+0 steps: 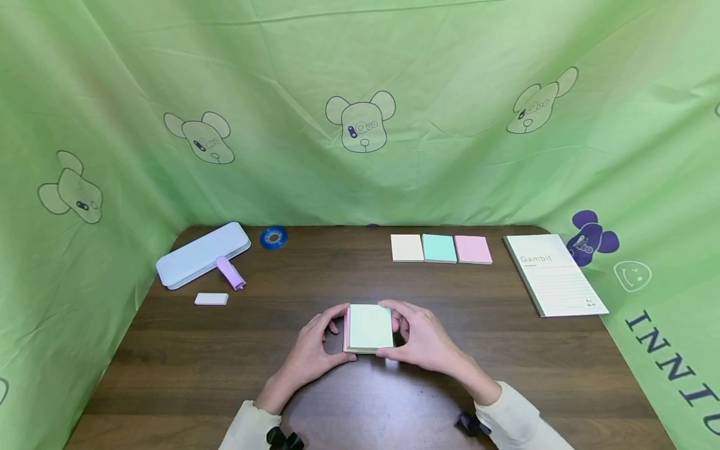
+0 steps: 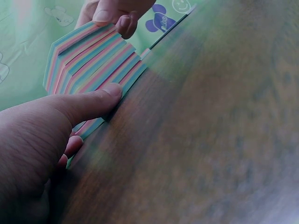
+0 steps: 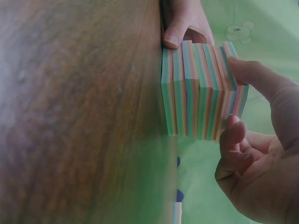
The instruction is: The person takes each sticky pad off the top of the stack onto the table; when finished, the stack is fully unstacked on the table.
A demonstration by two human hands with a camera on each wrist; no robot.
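A tall stack of sticky note pads [image 1: 369,328] stands on the table between both hands, a pale green sheet on top. Pink, yellow, blue and green stripes run along the sides of the stack [image 3: 191,107], and its layers sit slightly out of line. Low on the stack, the left hand [image 1: 313,345] grips it, thumb [image 2: 110,93] on the near side and fingers behind. The right hand [image 1: 423,336] holds the upper pads from the other side, thumb [image 3: 240,70] at the near edge near the top and an index finger at the far corner.
Cream [image 1: 407,248], turquoise [image 1: 439,248] and pink [image 1: 474,249] note pads lie in a row at the back. A notebook [image 1: 554,275] is at right. Back left are a light blue case [image 1: 199,256], a purple object [image 1: 230,273], a white block [image 1: 211,299] and a blue tape roll [image 1: 274,237].
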